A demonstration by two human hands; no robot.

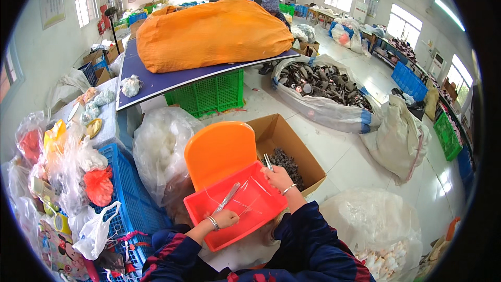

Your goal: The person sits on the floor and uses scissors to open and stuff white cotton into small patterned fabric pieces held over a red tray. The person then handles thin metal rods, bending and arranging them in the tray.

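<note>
A red plastic tray (267,197) is in front of me, against an orange chair (222,149). In its left part my left hand (226,219) is closed, its fingers pressed together; what they hold, if anything, is too small to name. Beside these fingers lies a slender silvery bundle (228,195), and thin pale strands cross the tray floor. At the tray's far right edge, my right hand (278,178) is wrapped round a silver metal tool with two narrow prongs (268,162), which point up and away from me.
Behind the tray stands a cardboard box (312,149) with dark grey fluffy pieces. Clear plastic bags (163,143) and a blue crate (136,214) flank my left; another clear bag (378,214) sits right. Ahead, a blue table (128,105) bears a big orange sack (214,34).
</note>
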